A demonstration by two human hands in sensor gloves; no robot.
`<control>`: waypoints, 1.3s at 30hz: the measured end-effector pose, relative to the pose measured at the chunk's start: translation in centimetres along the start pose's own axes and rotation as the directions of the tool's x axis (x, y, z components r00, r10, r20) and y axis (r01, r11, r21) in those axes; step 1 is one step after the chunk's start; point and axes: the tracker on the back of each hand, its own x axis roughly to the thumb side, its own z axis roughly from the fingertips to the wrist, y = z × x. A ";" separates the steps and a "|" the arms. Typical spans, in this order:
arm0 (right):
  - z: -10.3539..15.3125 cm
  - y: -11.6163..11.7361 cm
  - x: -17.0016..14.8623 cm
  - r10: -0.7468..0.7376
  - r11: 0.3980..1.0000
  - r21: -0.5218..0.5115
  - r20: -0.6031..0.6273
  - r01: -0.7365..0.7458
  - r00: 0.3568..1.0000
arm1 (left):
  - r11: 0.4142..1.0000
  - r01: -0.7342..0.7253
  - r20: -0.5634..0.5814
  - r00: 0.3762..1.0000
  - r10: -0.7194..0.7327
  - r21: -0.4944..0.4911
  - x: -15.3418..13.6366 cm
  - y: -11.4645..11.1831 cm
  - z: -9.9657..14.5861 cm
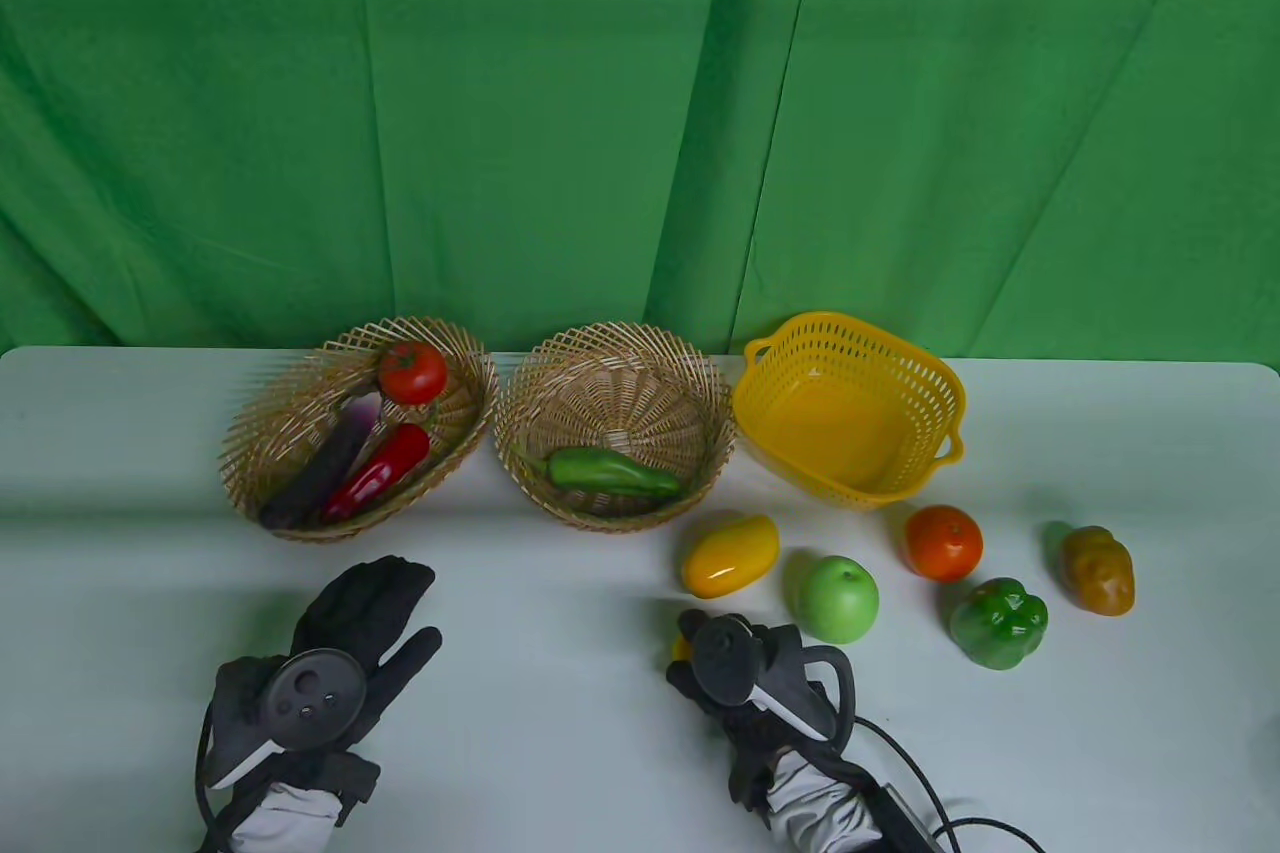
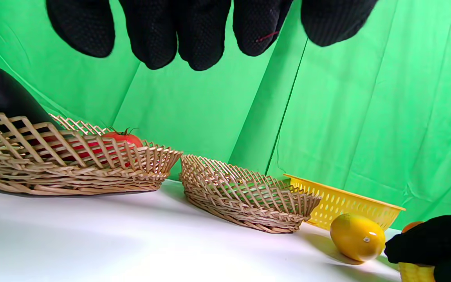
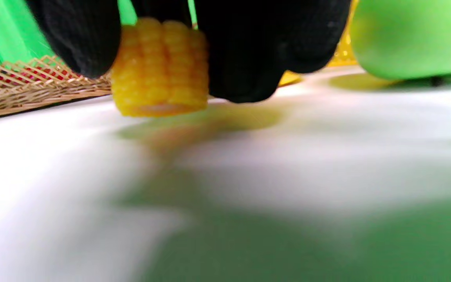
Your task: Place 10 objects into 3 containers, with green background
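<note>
Three containers are lining the table's (image 1: pixel 560 773) far edge: two wicker baskets (image 1: pixel 612 423) and one yellow plastic basket (image 1: pixel 850 408). Right hand (image 1: pixel 745 683) is gripping one corn piece (image 3: pixel 159 66) near the front edge, cut end facing down. Left hand (image 1: pixel 330 653) is hovering, fingers spread, grasping nothing. No writing is showing anywhere.
</note>
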 end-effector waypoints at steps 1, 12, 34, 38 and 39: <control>0.0 -0.5 0.2 0.003 1.000 -0.001 0.006 -0.003 1.000 | 1.000 0.000 0.001 1.000 0.000 0.002 0.0 0.0 0.0; -2.5 -6.0 3.3 0.028 1.000 -0.009 0.045 -0.028 0.999 | 1.000 -0.005 0.005 1.000 0.005 0.007 0.1 0.1 0.1; -12.8 -7.5 7.5 0.154 0.985 -0.054 -0.155 -0.165 0.976 | 1.000 0.007 0.000 1.000 -0.007 0.024 0.0 0.5 0.2; -13.8 -6.5 7.9 0.203 0.977 -0.031 -0.186 -0.213 0.961 | 1.000 0.007 -0.005 1.000 -0.007 0.015 -0.1 0.4 0.2; -14.0 -6.4 7.9 0.219 0.974 -0.023 -0.190 -0.228 0.957 | 1.000 0.008 -0.007 1.000 -0.008 0.012 -0.1 0.4 0.2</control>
